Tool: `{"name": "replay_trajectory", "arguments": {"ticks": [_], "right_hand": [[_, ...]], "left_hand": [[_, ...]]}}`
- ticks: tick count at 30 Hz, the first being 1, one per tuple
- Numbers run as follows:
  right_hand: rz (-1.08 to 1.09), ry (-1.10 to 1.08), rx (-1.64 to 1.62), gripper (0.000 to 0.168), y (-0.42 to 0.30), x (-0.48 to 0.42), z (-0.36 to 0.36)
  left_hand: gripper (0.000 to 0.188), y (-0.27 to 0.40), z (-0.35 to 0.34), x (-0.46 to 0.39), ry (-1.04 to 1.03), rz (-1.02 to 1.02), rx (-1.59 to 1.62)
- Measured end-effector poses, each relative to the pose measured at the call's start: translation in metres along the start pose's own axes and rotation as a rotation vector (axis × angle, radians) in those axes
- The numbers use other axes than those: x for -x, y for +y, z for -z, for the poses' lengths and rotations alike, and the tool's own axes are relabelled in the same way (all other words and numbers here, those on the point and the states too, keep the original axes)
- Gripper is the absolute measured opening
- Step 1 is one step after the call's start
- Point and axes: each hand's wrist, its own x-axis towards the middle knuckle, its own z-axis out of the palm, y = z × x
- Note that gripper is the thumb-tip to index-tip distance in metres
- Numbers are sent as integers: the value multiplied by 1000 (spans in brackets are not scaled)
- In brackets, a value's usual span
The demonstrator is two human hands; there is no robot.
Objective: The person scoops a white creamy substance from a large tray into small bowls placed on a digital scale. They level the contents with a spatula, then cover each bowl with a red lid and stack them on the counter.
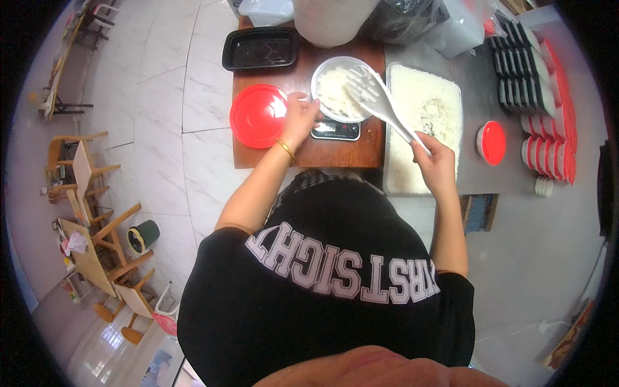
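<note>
A round plastic bowl [333, 87] with white cooked rice in it stands on a small digital kitchen scale [336, 129]. My left hand [301, 118] is at the bowl's left side, fingers apart, their tips by the rim; whether they press on it is hard to tell. In my right hand [435, 157] is the handle of a white slotted serving spoon [387, 109]. Its slotted head lies over the bowl, against the rice. To the right, a large rectangular tray [388, 145] is full of rice, with a scooped hollow near its middle.
A red round lid [256, 116] and a black rectangular container [259, 48] are on the wooden surface [309, 157] at left. A red-lidded tub [492, 143] stands right of the tray, before stacked black containers [524, 72]. A white bucket [333, 22] stands behind the bowl.
</note>
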Motion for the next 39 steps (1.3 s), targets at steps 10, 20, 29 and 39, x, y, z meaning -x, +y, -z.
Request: {"name": "replay_trajectory", "arguments": {"ticks": [10,20,29,39], "right_hand": [[133,46,303,22,-13,-35,-6],[212,56,381,22,-12,-38,-19],[432,-83,495,20,-16,-9,-23],[320,-62,537,19,-37,-30,33]], "left_hand": [[18,-2,-7,-6,-119,28,128],[18,0,-3,-4,-148,61,191],[17,-5,1,-4,-161,81,245],[17,-4,-1,0,-166,66,218]]}}
